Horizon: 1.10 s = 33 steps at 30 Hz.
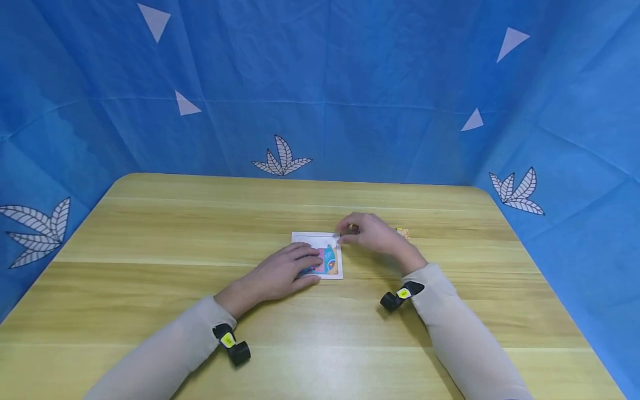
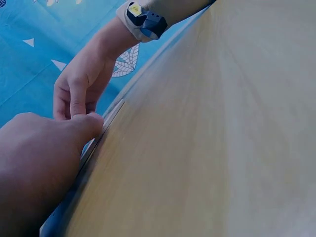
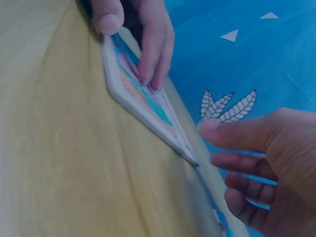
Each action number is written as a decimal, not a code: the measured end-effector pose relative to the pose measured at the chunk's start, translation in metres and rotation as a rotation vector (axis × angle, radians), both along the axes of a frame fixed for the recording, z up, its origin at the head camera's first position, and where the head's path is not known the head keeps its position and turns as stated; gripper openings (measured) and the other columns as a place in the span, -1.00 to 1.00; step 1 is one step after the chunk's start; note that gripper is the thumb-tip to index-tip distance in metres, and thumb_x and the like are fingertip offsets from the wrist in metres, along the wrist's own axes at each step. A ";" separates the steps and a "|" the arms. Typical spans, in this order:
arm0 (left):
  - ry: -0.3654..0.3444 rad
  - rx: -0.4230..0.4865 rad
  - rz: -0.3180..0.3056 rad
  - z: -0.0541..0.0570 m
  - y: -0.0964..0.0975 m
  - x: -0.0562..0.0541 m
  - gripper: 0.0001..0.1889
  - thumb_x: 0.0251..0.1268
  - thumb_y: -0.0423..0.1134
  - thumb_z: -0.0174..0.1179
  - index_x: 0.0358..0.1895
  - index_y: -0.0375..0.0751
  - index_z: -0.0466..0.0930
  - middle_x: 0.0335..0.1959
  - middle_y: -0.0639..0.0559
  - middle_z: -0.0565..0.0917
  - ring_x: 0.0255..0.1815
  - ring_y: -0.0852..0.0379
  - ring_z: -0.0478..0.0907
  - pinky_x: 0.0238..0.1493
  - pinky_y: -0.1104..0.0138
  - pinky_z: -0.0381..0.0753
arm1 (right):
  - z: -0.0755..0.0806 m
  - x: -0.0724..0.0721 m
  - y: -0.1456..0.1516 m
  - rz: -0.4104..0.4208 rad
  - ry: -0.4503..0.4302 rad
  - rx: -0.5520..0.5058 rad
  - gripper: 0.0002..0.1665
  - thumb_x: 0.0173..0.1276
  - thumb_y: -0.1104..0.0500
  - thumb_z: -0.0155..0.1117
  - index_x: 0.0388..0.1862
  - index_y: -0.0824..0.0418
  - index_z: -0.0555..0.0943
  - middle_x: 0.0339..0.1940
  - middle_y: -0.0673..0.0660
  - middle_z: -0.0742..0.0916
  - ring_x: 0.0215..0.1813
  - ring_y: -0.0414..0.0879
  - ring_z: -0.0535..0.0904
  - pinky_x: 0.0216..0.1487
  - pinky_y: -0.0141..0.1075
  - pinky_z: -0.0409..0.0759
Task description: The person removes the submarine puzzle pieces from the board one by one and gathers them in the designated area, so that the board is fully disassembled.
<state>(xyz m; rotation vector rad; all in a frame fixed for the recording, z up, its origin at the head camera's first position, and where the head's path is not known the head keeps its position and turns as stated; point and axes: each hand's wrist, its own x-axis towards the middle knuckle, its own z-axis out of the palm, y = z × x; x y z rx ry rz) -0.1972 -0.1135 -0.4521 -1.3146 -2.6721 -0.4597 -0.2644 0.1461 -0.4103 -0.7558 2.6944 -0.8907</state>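
A small square puzzle board (image 1: pixel 316 234) with a white border lies flat on the table, its picture pink, teal and orange. My left hand (image 1: pixel 285 270) rests on the board's left part with fairly straight fingers, hiding some of the picture. In the right wrist view, those left fingers (image 3: pixel 153 49) touch the picture. My right hand (image 1: pixel 372 233) hovers at the board's far right corner. Its thumb and loosely bent fingers stand apart in the right wrist view, with nothing visible between them.
Beyond the right hand lies a small orange-yellow piece (image 1: pixel 403 233), partly hidden. A small blue-edged piece (image 3: pixel 222 222) shows low in the right wrist view. The wooden table (image 1: pixel 200 222) ends at a blue curtain (image 1: pixel 320 66) with leaf and triangle prints.
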 end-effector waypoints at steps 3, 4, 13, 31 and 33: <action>0.002 -0.010 -0.001 -0.001 0.000 0.001 -0.51 0.45 0.08 0.10 0.28 -0.11 0.54 0.33 0.03 0.48 0.36 0.02 0.35 0.44 0.18 0.23 | -0.004 0.001 -0.004 0.051 -0.006 -0.010 -0.69 0.28 0.04 0.43 -0.03 0.08 0.69 -0.20 -0.05 0.68 -0.26 -0.13 0.53 -0.25 -0.24 0.55; 0.003 -0.010 -0.003 -0.001 0.000 0.001 -0.51 0.45 0.08 0.10 0.28 -0.11 0.54 0.32 0.02 0.48 0.35 0.02 0.35 0.43 0.18 0.24 | -0.006 0.001 -0.005 0.066 -0.004 -0.011 -0.69 0.27 0.04 0.44 -0.03 0.07 0.69 -0.18 -0.05 0.68 -0.25 -0.13 0.52 -0.24 -0.24 0.55; 0.010 -0.031 -0.003 -0.002 -0.001 0.000 -0.50 0.47 0.07 0.07 0.31 -0.11 0.51 0.34 0.01 0.47 0.37 0.03 0.34 0.43 0.18 0.25 | -0.011 0.004 -0.014 0.150 0.043 0.014 -0.71 0.29 0.05 0.42 -0.03 0.05 0.71 -0.12 -0.09 0.67 -0.17 -0.16 0.52 -0.13 -0.25 0.55; 0.006 -0.030 0.004 -0.004 -0.001 0.001 -0.52 0.47 0.06 0.07 0.31 -0.10 0.52 0.33 0.02 0.48 0.36 0.01 0.36 0.43 0.17 0.24 | -0.005 0.015 -0.027 0.191 0.082 0.164 -0.76 0.38 0.04 0.33 -0.08 0.12 0.64 -0.14 -0.02 0.62 -0.19 -0.16 0.50 -0.11 -0.26 0.54; -0.001 -0.026 0.010 -0.004 0.000 0.001 -0.51 0.47 0.07 0.07 0.31 -0.10 0.52 0.33 0.02 0.48 0.36 0.01 0.36 0.44 0.17 0.24 | -0.005 0.016 -0.029 0.188 0.099 0.183 -0.76 0.38 0.03 0.32 -0.09 0.14 0.63 -0.17 -0.01 0.62 -0.20 -0.16 0.50 -0.11 -0.26 0.54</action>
